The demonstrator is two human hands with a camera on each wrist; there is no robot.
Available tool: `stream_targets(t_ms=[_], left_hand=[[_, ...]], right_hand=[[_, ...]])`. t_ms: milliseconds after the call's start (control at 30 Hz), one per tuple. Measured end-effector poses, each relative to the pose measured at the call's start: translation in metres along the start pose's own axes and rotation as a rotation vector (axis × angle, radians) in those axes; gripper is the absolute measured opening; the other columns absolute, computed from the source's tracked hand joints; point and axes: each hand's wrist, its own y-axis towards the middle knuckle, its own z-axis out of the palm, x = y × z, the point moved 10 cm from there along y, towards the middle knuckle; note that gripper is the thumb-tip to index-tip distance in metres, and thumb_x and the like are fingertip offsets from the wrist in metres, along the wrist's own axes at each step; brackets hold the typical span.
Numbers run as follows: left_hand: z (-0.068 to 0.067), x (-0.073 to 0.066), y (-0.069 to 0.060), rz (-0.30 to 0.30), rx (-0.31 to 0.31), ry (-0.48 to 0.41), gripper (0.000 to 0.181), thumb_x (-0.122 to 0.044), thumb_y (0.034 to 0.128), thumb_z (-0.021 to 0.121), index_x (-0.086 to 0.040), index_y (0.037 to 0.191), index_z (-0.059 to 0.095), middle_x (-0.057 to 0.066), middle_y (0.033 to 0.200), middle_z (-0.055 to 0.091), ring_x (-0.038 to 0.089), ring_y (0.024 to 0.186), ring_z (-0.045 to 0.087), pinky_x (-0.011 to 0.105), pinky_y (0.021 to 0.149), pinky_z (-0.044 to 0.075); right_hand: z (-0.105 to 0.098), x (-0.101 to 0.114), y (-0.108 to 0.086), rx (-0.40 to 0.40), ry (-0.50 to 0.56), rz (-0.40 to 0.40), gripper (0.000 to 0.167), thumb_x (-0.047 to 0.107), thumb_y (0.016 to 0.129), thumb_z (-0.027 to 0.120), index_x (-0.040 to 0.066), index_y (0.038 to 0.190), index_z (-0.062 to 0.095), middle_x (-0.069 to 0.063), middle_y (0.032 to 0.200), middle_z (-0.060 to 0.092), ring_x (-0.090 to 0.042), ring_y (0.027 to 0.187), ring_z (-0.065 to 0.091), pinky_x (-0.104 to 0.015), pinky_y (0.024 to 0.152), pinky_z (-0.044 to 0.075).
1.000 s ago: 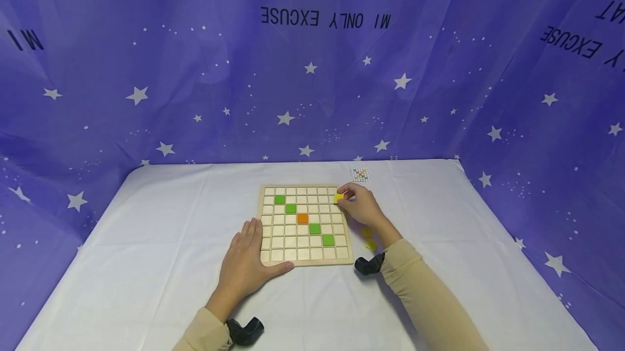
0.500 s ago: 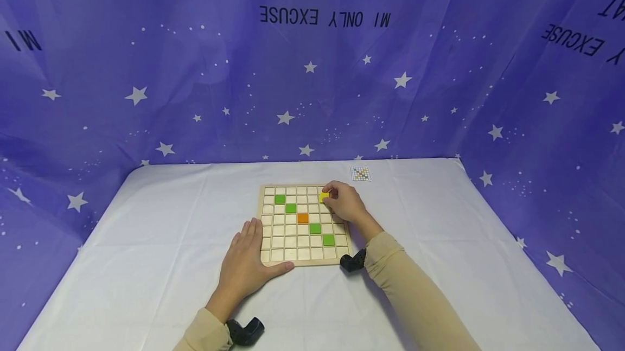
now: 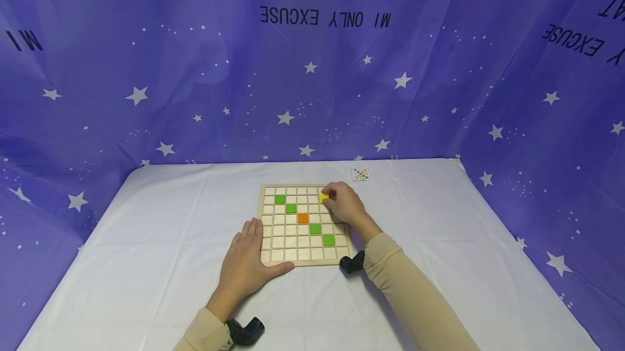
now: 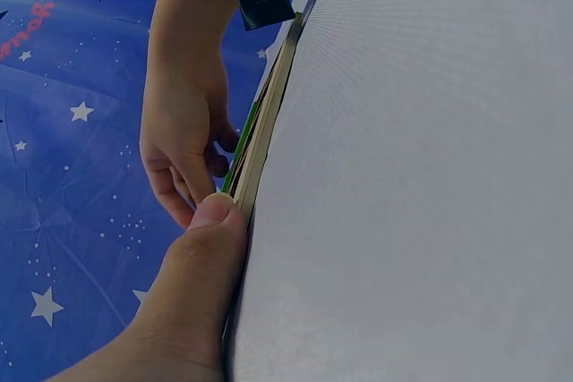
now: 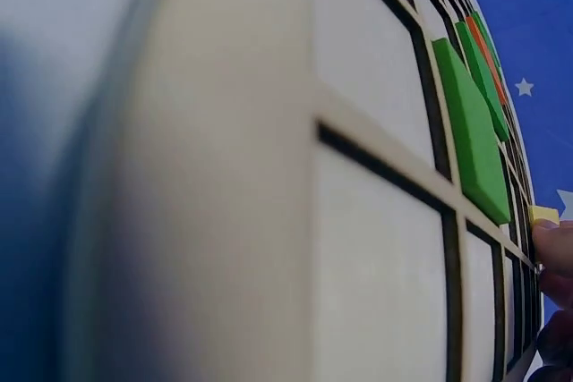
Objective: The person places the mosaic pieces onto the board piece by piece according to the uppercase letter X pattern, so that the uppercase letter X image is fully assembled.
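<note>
A wooden grid board (image 3: 304, 262) lies flat on the table, with several green tiles (image 3: 314, 228) and an orange tile (image 3: 303, 218) in a diagonal row. At its far right part, my right hand (image 3: 344, 202) pinches a yellow tile (image 3: 324, 198) between thumb and fingers, over the second row from the far edge. The right wrist view also catches the yellow tile (image 5: 543, 215) at the fingertips. My left hand (image 3: 244, 264) rests against the board's left side with fingers straight, its thumb (image 4: 213, 212) touching the near edge.
A small printed card (image 3: 361, 173) with a coloured grid pattern lies beyond the board's far right corner. White cloth (image 3: 185, 221) covers the table. A purple star-patterned curtain (image 3: 312, 90) stands behind and at both sides.
My right hand has carried the yellow tile leftward from the board's right edge, then stayed nearly still. The loose yellow pieces beside the board are now hidden by the right arm. The left hand keeps its place.
</note>
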Motion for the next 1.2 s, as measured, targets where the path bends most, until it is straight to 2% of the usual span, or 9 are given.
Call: stream_targets(t_ms=[267,433,600,733,833,1033,1100,1200], left_hand=[[0.000,0.000,-0.001,0.000,0.002,-0.007,0.136,-0.090,0.0646,0.060,0.004,0.155,0.021,0.020,0.164,0.021,0.036,0.153,0.019,0.051,0.125,0.020],[-0.001,-0.001,-0.002,0.003,-0.005,-0.009,0.136,-0.089,0.0647,0.061,0.004,0.155,0.023,0.021,0.163,0.022,0.037,0.153,0.020,0.051,0.125,0.020],[-0.002,-0.001,-0.001,0.007,-0.012,0.000,0.136,-0.090,0.0650,0.060,0.004,0.155,0.022,0.020,0.163,0.022,0.036,0.153,0.020,0.051,0.125,0.021],[-0.003,-0.001,-0.001,0.013,-0.016,0.004,0.135,-0.090,0.0650,0.060,0.004,0.155,0.023,0.020,0.163,0.022,0.036,0.153,0.020,0.051,0.125,0.021],[-0.003,-0.001,-0.001,0.015,-0.018,0.005,0.136,-0.090,0.0650,0.060,0.005,0.155,0.023,0.021,0.163,0.023,0.036,0.153,0.020,0.051,0.125,0.021],[-0.003,-0.002,-0.001,0.019,-0.024,0.002,0.136,-0.089,0.0648,0.060,0.005,0.154,0.024,0.021,0.163,0.023,0.037,0.153,0.021,0.052,0.124,0.021],[-0.004,-0.002,-0.001,0.019,-0.025,-0.001,0.136,-0.089,0.0647,0.061,0.006,0.154,0.024,0.021,0.163,0.024,0.037,0.152,0.021,0.052,0.124,0.021],[-0.003,-0.001,-0.002,0.015,-0.021,-0.003,0.136,-0.090,0.0644,0.060,0.005,0.154,0.024,0.021,0.163,0.023,0.037,0.152,0.021,0.052,0.124,0.022]], right_hand=[[0.002,0.001,-0.001,0.018,-0.057,-0.004,0.024,0.020,0.093,0.071,0.014,0.115,0.074,-0.003,0.111,0.063,-0.019,0.099,0.062,-0.039,0.090,0.054],[-0.003,-0.002,-0.003,0.036,-0.046,-0.018,0.024,0.020,0.098,0.063,0.015,0.119,0.072,-0.002,0.111,0.064,-0.017,0.098,0.061,-0.038,0.087,0.053],[-0.020,-0.013,-0.007,0.015,-0.012,-0.001,0.030,0.022,0.102,0.054,0.014,0.128,0.066,-0.004,0.110,0.065,-0.017,0.089,0.059,-0.032,0.073,0.050],[-0.038,-0.027,-0.011,-0.008,-0.017,0.018,0.032,0.023,0.100,0.057,0.012,0.129,0.064,-0.007,0.108,0.067,-0.019,0.084,0.061,-0.030,0.067,0.049],[-0.046,-0.040,-0.015,0.006,-0.036,0.043,0.033,0.026,0.099,0.060,0.011,0.128,0.065,-0.008,0.108,0.067,-0.022,0.086,0.061,-0.034,0.071,0.051],[-0.041,-0.060,-0.028,0.118,-0.168,0.063,0.048,0.038,0.094,0.066,0.012,0.134,0.063,-0.008,0.119,0.062,-0.027,0.109,0.061,-0.048,0.093,0.051],[-0.039,-0.063,-0.032,0.122,-0.192,0.058,0.051,0.041,0.091,0.070,0.012,0.133,0.065,-0.007,0.121,0.060,-0.028,0.112,0.061,-0.050,0.096,0.051],[-0.039,-0.067,-0.037,0.087,-0.165,0.062,0.044,0.039,0.088,0.074,0.012,0.122,0.070,-0.006,0.116,0.063,-0.026,0.108,0.061,-0.048,0.096,0.050]])
